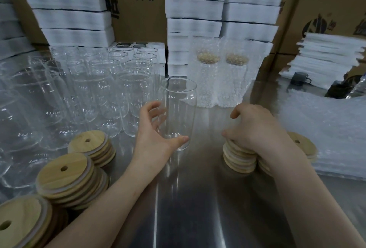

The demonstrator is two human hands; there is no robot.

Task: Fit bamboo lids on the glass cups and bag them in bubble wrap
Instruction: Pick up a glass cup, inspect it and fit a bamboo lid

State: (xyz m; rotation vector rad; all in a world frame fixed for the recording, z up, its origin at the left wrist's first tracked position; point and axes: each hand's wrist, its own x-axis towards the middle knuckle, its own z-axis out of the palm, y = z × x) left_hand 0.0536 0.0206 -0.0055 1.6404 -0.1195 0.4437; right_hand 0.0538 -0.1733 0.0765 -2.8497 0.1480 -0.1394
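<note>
Left hand [155,128] snug round glass cup [179,99], right hand [255,126] tight on lid stack [238,161] (steel table [198,204] between)

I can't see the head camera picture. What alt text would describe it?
A person's left hand curls round an upright, lidless glass cup on a metal table, while the right hand grips the top of a stack of bamboo lids. Many empty cups and more lid stacks stand at the left; two bubble-wrapped cups stand behind.

Clear glass cup [178,113] upright, lidless, beside stacked bamboo lids [239,158].
</note>
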